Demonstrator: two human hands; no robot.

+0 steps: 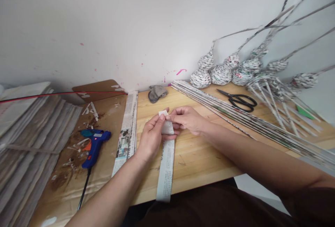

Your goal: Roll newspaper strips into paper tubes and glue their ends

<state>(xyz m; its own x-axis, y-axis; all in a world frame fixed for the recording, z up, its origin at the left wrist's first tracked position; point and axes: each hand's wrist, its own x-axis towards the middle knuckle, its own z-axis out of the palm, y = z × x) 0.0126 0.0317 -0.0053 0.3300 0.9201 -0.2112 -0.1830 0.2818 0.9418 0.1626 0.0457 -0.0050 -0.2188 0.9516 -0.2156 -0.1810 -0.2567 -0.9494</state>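
A long newspaper strip point(166, 166) runs from both hands down over the table's front edge. Its far end is gripped by my left hand point(152, 133), with the thumb on top and fingers beneath. My right hand point(187, 119) pinches the strip's right edge near the same end, its fingertips close to the left thumb. More newspaper strips point(132, 115) lie flat to the left of my hands. Thin rolled paper sticks point(222, 106) lie side by side to the right, running diagonally.
Black scissors point(239, 101) lie behind the sticks. Woven paper gourd shapes point(221, 75) stand along the wall. A grey cloth point(157, 93) sits at the back. On the left are a blue glue gun point(96, 146), cardboard point(104, 181) and stacked paper point(28, 143).
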